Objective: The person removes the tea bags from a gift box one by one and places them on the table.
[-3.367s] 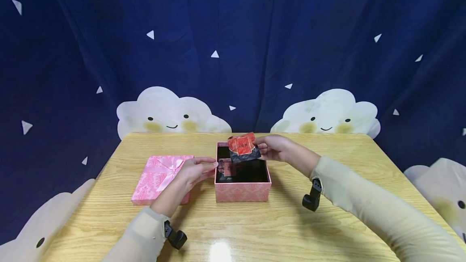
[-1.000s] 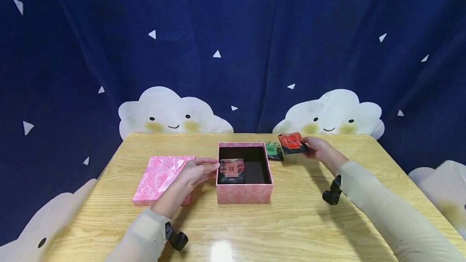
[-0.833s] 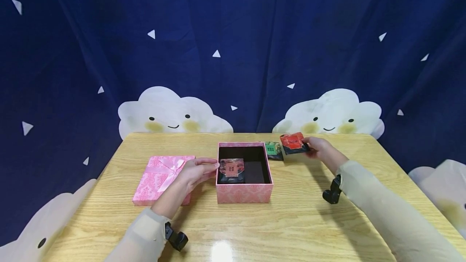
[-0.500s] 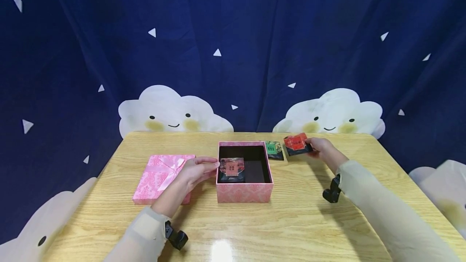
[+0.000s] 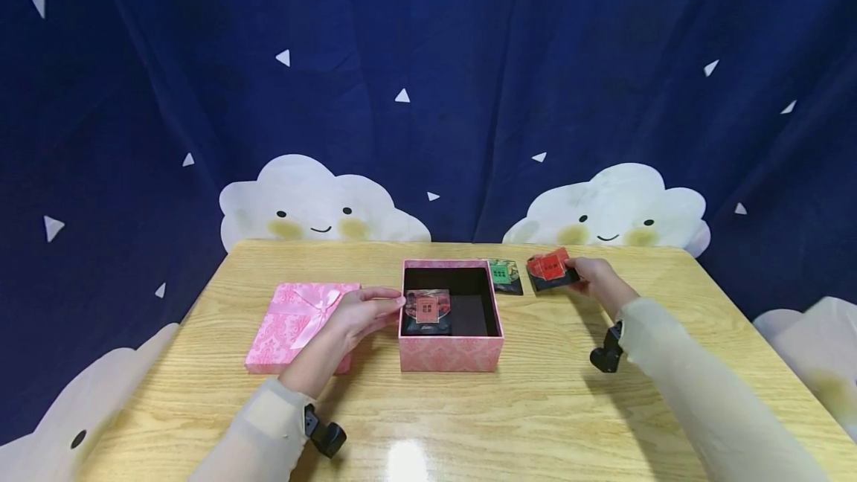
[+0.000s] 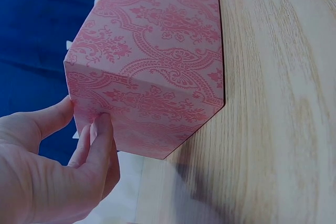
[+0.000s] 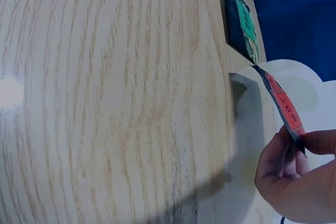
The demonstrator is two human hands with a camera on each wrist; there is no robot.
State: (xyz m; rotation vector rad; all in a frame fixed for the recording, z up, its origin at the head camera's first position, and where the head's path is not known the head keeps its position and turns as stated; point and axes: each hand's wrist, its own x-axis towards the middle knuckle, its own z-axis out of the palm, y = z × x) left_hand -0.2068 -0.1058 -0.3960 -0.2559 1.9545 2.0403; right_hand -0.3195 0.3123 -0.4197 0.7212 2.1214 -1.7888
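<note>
Right hand (image 5: 596, 278) pinches red-and-black packet (image 5: 550, 267) at right edge between thumb and fingers, holding it tilted above wooden table (image 5: 535, 407), just right of green-labelled packet (image 5: 505, 277), which lies near right wall of pink box (image 5: 450, 355). Left hand (image 5: 359, 316) touches box's left side, digits slightly apart. 1 packet with reddish label (image 5: 427, 311) lies inside box, at left. Pink lid (image 5: 281, 333) with ribbon bow (image 5: 321, 309) lies left of box, partly hidden by left hand. 2 smiling white clouds (image 5: 311, 199) show on dark blue curtain (image 5: 335, 110) behind table.

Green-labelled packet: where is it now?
Head view: the green-labelled packet lies on the table, right of the pink box, left of the red-labelled packet.
</note>
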